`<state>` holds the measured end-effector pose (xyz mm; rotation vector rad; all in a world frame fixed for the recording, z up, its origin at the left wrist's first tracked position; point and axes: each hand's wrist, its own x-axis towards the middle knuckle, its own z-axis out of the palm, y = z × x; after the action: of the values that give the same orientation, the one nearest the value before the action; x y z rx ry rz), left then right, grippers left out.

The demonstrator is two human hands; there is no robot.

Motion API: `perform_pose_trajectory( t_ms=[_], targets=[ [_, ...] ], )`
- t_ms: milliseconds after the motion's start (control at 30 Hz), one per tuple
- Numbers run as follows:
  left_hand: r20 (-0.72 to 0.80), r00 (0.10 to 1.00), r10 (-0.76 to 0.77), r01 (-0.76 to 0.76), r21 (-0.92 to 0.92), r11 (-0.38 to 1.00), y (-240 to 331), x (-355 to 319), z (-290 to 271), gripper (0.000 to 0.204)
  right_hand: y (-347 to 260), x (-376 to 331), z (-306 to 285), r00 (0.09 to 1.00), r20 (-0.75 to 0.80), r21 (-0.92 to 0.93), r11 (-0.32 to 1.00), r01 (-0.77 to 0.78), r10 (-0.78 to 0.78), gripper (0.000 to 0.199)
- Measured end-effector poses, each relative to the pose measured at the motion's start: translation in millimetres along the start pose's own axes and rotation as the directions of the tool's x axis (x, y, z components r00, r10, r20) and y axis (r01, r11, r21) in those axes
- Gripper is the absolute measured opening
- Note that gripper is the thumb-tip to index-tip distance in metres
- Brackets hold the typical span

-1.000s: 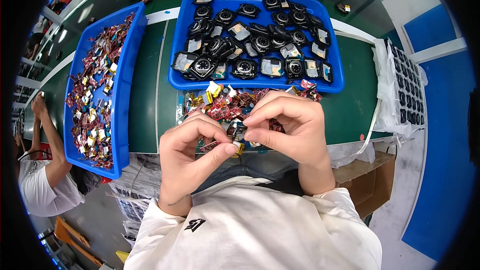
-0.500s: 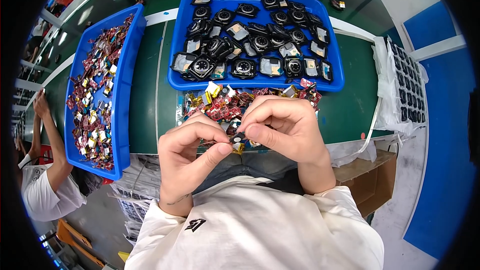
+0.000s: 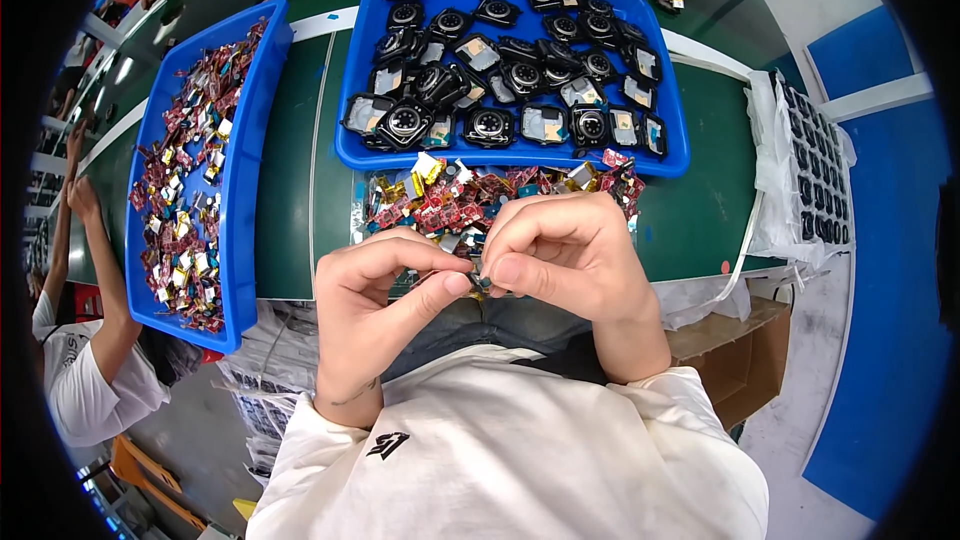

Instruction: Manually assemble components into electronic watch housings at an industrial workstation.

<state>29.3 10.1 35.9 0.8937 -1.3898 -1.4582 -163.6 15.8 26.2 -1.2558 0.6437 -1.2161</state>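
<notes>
A small dark part is pinched between the two hands, close to the body and just above the white shirt. The left hand is curled nearly closed, its thumb and forefinger tips pressed on the part from the left. The right hand is likewise curled, its fingers folded over and its thumb tip set against the part from the right, so that both hands meet on it. Most of the part is hidden by the fingertips, and its shape cannot be told.

Just beyond the hands, a heap of small red and gold pieces is spread on the green bench. Behind the heap, a blue tray of black round-faced casings is seen. To the left, a second blue tray filled with red and gold pieces is placed lengthwise.
</notes>
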Motion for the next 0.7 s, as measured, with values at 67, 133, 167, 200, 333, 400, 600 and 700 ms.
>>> perform_pose_trajectory(
  t_ms=[67,133,167,200,333,400,600,700],
  targets=[
    [0.008,1.000,-0.009,0.009,0.001,1.000,-0.5,-0.4,-0.6,0.006,1.6,0.1,0.9,1.000,0.009,0.030,0.999,-0.016,0.016,0.006],
    [0.052,0.998,0.036,-0.037,0.016,0.999,-3.2,-0.8,-3.4,0.005,4.3,1.1,1.3,0.992,-0.116,-0.141,0.989,0.041,-0.058,0.006],
    [0.045,0.998,0.033,-0.033,0.015,0.999,-3.7,-0.8,-4.7,0.005,4.7,2.5,1.8,0.981,-0.137,-0.369,0.926,0.076,-0.135,0.006],
    [-0.002,0.998,0.062,-0.061,0.067,0.996,-4.3,-0.7,-6.0,0.005,3.6,3.6,4.0,0.983,-0.132,-0.366,0.928,0.072,-0.129,0.006],
    [-0.055,0.996,0.071,-0.070,0.018,0.997,-6.9,-2.6,-12.1,0.005,-0.3,2.9,5.2,0.996,-0.043,-0.429,0.902,0.051,-0.077,0.005],
    [-0.045,0.997,0.057,-0.057,-0.006,0.998,-7.2,-5.2,-12.2,0.005,4.0,2.4,6.7,0.993,-0.082,-0.298,0.953,0.061,-0.089,0.005],
    [-0.074,0.994,0.085,-0.085,-0.001,0.996,-8.9,-8.9,-11.5,0.005,1.4,4.8,18.2,0.973,-0.103,-0.445,0.885,0.139,-0.205,0.006],
    [-0.072,0.989,0.132,-0.130,0.036,0.991,-7.6,-9.0,-8.1,0.005,5.9,2.4,18.0,0.963,-0.122,-0.458,0.874,0.161,-0.241,0.009]
  ],
)
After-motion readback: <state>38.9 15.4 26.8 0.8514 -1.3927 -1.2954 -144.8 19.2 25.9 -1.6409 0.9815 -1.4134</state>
